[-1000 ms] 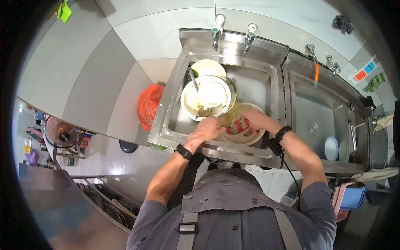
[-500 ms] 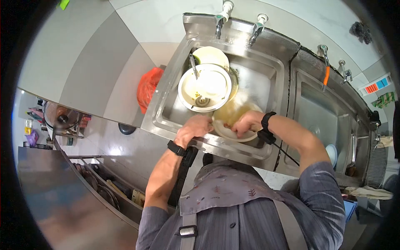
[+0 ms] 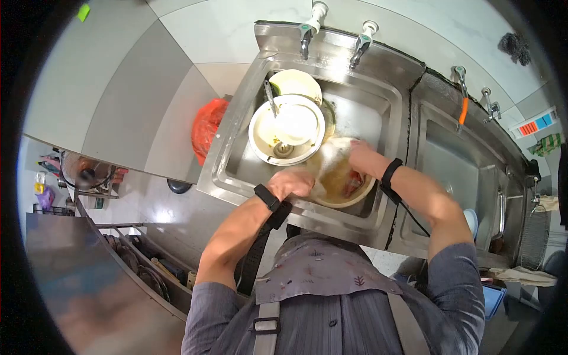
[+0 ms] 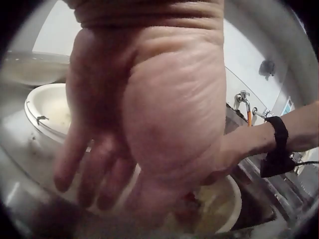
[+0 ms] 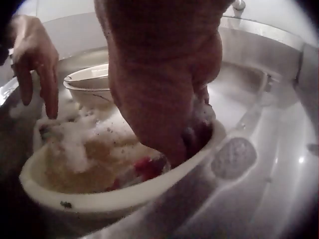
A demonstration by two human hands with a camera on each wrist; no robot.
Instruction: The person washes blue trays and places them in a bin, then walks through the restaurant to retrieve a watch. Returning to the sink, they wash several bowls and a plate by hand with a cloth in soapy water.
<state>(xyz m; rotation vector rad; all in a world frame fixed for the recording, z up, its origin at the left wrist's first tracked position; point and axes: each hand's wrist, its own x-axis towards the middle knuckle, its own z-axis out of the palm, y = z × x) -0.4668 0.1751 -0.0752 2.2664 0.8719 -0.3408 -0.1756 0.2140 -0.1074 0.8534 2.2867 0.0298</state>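
Head view: red thing (image 3: pixel 355 182) down in the bowl (image 3: pixel 346 205), just bodyward of the right hand (image 3: pixel 364 158), the nearer one. Left hand (image 3: pixel 294 181) hangs by the left rim, fingers loose and apart, holding nothing. Right fingertips are lost; pinching or not, can't tell. It's crumpled, partly sunk, long axis unclear, suds (image 5: pixel 75 149) hiding more.

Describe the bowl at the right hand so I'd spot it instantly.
Find the left steel sink. Near its front edge, the right hand reaches into a round cream bowl. Unlike the neighbouring bowl, it holds brownish, foamy water and something red.
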